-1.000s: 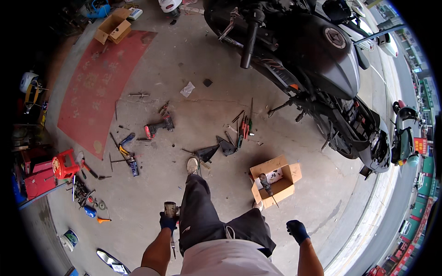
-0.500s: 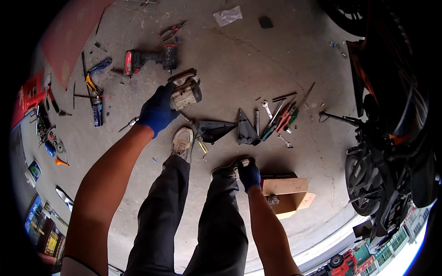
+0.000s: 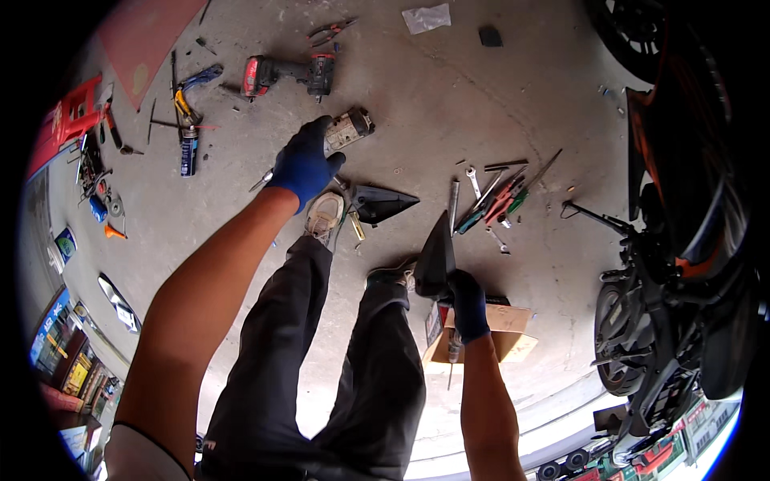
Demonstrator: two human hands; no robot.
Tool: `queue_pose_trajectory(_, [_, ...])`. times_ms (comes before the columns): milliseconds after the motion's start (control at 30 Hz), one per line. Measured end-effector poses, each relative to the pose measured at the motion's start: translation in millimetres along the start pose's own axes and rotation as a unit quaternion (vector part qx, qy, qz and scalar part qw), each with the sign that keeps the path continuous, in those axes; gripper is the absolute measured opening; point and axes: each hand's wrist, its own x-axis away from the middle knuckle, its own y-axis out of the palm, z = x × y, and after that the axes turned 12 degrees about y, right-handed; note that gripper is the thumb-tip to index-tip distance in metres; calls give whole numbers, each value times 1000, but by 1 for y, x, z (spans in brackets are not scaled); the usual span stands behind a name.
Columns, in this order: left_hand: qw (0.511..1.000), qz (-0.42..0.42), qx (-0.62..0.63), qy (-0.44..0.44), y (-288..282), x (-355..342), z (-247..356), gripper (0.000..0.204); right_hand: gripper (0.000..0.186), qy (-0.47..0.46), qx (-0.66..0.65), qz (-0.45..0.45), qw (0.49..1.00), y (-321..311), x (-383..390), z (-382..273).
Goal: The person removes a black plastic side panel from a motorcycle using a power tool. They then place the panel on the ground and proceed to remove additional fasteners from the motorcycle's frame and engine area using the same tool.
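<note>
Blue upright spray can (image 3: 188, 152) on floor, far left. Red-and-black cordless impact wrench (image 3: 289, 78) lies farther ahead. My left hand (image 3: 305, 164), blue-gloved, is at a grimy beige-and-black power tool (image 3: 348, 131), thumb spread; can't tell if fingers grip it. Flat black triangular plastic piece (image 3: 383, 204) near my shoe. My right hand (image 3: 468, 303), dark-blue-gloved, grasps a matte black wedge-shaped plastic panel (image 3: 435, 258) above the floor, by the open brown cardboard box (image 3: 513, 321).

A motorcycle workshop, as a motorcycle (image 3: 696, 268) and tools (image 3: 504, 195) (pliers (image 3: 330, 33), a wrench (image 3: 474, 183)) on the floor (image 3: 401, 88) show.
</note>
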Motion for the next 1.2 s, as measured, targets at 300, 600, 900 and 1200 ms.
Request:
queue_pose_trajectory(300, [735, -340, 581, -83, -117, 169, 285, 56, 33, -259, 284, 104, 917, -56, 344, -113])
queue_pose_trajectory(600, [732, -356, 566, 129, -219, 137, 455, 30, 31, -178, -283, -98, 937, -107, 468, -171])
queue_pose_trajectory(900, [839, -315, 388, 213, -243, 50, 536, 47, 22, -290, -322, 113, 894, -125, 472, -248])
queue_pose_trajectory(1200, [743, -321, 588, -3, -213, -100, 582, 33, 20, -345, -79, 361, 863, -162, 415, -341])
